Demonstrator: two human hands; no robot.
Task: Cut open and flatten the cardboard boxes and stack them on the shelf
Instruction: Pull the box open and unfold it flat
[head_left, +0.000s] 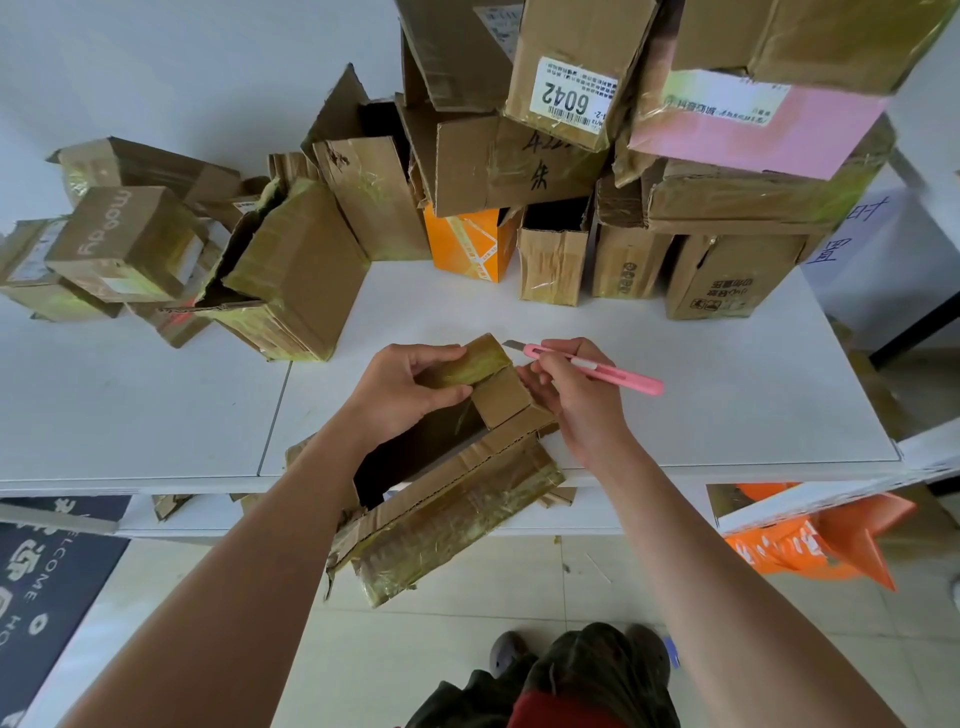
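White table (675, 364) | labels: "6042" box (569, 78), "moody" box (124, 239) | left hand (410, 389) grips taped box (467, 447) flap | right hand (576, 395) pinches pink cutter (597, 366)

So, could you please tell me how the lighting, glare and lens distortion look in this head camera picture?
Head view: soft, even light, with only faint shadows on the white table; greenish glare on the taped box the left hand grips; wide-angle bending leans the stacked boxes outward; the pink knife in the right hand stays sharp.
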